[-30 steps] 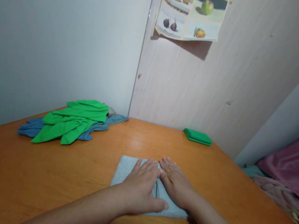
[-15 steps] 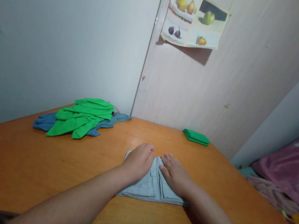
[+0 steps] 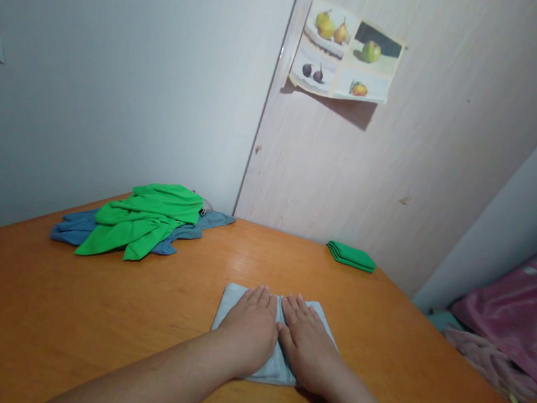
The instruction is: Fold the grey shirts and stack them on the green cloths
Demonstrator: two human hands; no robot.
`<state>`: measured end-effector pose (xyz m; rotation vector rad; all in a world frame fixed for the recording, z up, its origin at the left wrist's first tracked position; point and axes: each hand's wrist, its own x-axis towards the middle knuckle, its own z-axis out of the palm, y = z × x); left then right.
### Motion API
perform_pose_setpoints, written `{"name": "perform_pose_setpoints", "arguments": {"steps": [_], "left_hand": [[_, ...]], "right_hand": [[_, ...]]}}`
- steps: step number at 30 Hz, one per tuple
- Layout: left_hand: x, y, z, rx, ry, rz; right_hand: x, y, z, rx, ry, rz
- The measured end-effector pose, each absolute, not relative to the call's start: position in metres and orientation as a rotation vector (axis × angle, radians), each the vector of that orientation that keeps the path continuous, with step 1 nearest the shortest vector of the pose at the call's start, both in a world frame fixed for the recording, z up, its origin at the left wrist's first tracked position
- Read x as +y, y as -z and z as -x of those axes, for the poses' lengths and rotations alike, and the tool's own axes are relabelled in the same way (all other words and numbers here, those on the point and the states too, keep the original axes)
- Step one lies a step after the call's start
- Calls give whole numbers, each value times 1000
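A folded light grey cloth point(image 3: 226, 305) lies on the orange-brown table near its front, its two sides meeting at a seam in the middle. My left hand point(image 3: 252, 327) rests flat on the cloth's left half, fingers stretched forward. On the right half, my right hand point(image 3: 305, 341) lies palm down with the fingers out and the thumb toward the seam. Neither hand grips anything. Both hands and wrists hide much of the cloth's surface and part of its near edge.
A loose heap of bright green cloth point(image 3: 153, 216) over blue cloth point(image 3: 73, 227) lies at the back left of the table point(image 3: 119, 314). At the back right sits a folded green cloth point(image 3: 351, 256). Pink fabric point(image 3: 508, 320) is beyond the table's right edge.
My left hand has gone from curled fingers at the cloth's far edge to lying flat on it. My right hand stays flat on its half. The view has tilted up slightly.
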<state>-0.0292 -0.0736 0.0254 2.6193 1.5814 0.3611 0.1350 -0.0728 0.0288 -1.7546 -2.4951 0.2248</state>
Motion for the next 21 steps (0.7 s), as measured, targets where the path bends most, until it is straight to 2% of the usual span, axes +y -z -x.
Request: {"name": "perform_pose_setpoints", "arguments": {"steps": [21], "left_hand": [[-72, -27, 29, 1646, -316, -2641]], "right_hand": [[-73, -34, -130, -2514, -216, 1779]]}}
